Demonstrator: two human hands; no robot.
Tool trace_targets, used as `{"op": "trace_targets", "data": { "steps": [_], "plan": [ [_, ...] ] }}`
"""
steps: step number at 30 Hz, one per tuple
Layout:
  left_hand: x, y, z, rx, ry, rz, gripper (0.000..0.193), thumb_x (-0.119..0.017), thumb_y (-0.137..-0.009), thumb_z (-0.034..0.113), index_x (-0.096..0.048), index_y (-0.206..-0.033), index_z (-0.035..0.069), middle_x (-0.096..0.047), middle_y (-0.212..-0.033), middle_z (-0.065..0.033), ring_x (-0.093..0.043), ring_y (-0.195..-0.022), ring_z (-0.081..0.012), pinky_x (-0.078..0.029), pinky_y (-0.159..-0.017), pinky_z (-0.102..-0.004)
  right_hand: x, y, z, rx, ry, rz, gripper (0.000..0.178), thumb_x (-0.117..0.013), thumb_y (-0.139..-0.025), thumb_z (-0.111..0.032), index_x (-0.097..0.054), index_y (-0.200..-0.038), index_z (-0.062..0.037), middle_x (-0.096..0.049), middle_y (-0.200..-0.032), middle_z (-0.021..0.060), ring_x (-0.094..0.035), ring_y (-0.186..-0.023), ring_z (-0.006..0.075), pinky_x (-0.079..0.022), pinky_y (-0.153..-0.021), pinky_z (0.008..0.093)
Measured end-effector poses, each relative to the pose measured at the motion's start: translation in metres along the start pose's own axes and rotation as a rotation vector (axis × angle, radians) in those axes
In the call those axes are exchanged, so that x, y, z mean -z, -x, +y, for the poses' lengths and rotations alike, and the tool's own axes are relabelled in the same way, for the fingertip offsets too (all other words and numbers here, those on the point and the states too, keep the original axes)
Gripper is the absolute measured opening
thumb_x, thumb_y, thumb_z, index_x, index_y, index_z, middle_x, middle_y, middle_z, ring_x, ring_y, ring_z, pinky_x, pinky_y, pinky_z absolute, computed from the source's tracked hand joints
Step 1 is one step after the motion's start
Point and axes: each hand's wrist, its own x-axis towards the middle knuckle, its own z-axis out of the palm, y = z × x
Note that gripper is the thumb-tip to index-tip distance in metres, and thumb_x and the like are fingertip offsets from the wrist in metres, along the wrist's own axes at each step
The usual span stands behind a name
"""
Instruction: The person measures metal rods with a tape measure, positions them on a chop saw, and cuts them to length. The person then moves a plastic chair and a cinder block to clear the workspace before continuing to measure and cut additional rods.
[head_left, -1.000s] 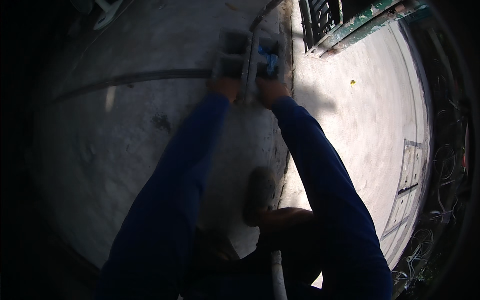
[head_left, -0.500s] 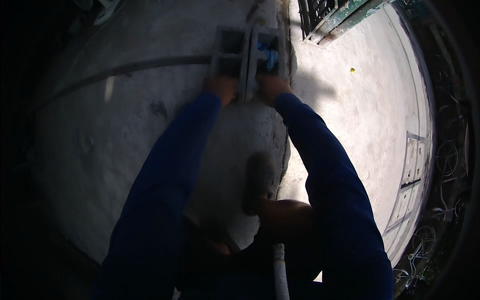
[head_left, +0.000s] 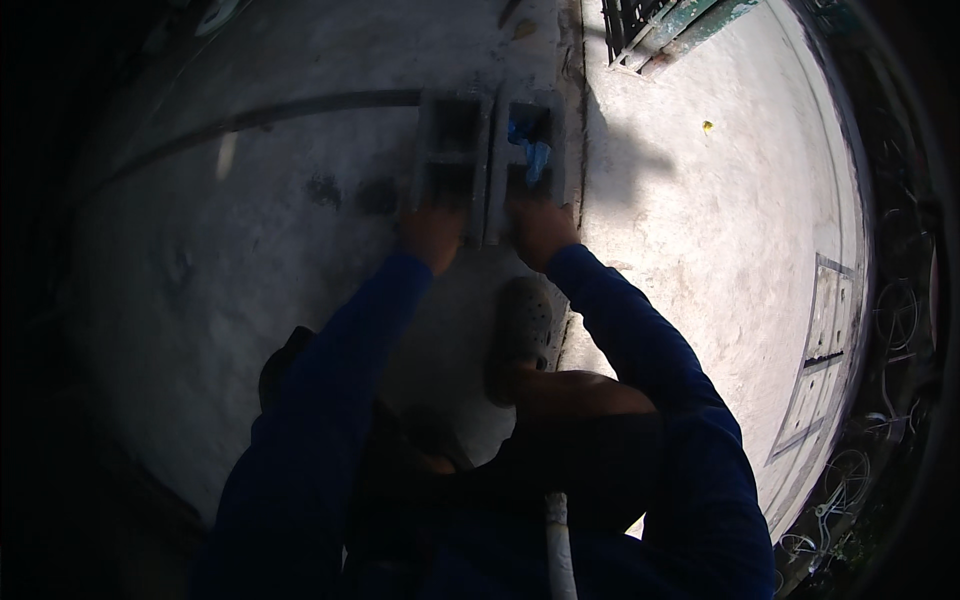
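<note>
Two grey hollow concrete blocks lie side by side on the floor, a narrow gap between them. My left hand (head_left: 433,236) has its fingers hooked into the near hollow of the left concrete block (head_left: 455,159). At the near end of the right concrete block (head_left: 499,195), my right hand (head_left: 542,232) grips in the same way. Both hands are slightly blurred, and their fingertips are hidden inside the hollows. Crumpled blue material (head_left: 537,158), perhaps plastic, sits in the right block's openings.
My clog-like shoe (head_left: 522,320) stands close behind the right block. A floor edge (head_left: 574,110) runs along that block's right side, with sunlit concrete (head_left: 720,220) beyond. A green-painted metal frame (head_left: 670,35) stands at the far right. Bicycles (head_left: 835,500) show along the right rim.
Both blocks have slid over the floor toward me, with my hands still on their near ends. A dark shape, perhaps my other foot, now shows beside my left forearm.
</note>
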Motion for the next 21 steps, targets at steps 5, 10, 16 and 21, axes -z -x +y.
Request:
{"op": "trace_targets", "data": {
  "steps": [5,10,16,21],
  "plan": [
    [-0.004,0.034,0.012,0.047,0.055,-0.156,0.034,-0.065,-0.094,0.026,-0.065,-0.126,0.014,-0.066,-0.125,-0.0132,-0.058,-0.122,-0.0342,-0.041,-0.100,-0.0618,-0.017,0.024,-0.007,0.042,0.009,0.005,0.037,-0.064,-0.093,-0.027,-0.059,-0.128,-0.0158,-0.066,-0.125,0.0114,-0.060,-0.120,0.0320,-0.043,-0.099,0.0643],
    [-0.006,0.063,0.018,0.054,0.108,-0.219,0.036,-0.066,-0.094,0.028,-0.065,-0.127,0.014,-0.064,-0.130,-0.0127,-0.057,-0.124,-0.0350,-0.040,-0.100,-0.0636,-0.036,0.052,-0.017,0.076,0.024,-0.006,0.040,-0.065,-0.093,-0.033,-0.058,-0.128,-0.0155,-0.065,-0.126,0.0111,-0.060,-0.120,0.0325,-0.043,-0.099,0.0641],
    [-0.012,0.072,0.013,0.056,0.128,-0.238,0.040,-0.061,-0.096,0.026,-0.062,-0.134,0.015,-0.062,-0.135,-0.0137,-0.056,-0.124,-0.0365,-0.035,-0.105,-0.0667,-0.032,0.066,-0.032,0.067,0.007,-0.095,0.036,-0.064,-0.093,-0.033,-0.059,-0.123,-0.0137,-0.067,-0.120,0.0102,-0.062,-0.116,0.0311,-0.045,-0.097,0.0617],
    [-0.012,0.078,0.015,0.042,0.132,-0.182,0.032,-0.058,-0.097,0.024,-0.064,-0.127,0.016,-0.064,-0.126,-0.0113,-0.058,-0.121,-0.0345,-0.036,-0.102,-0.0685,-0.031,0.071,-0.036,0.077,0.081,-0.194,0.041,-0.065,-0.092,-0.037,-0.057,-0.125,-0.0139,-0.067,-0.120,0.0103,-0.062,-0.117,0.0314,-0.046,-0.095,0.0599]
  ]
}}
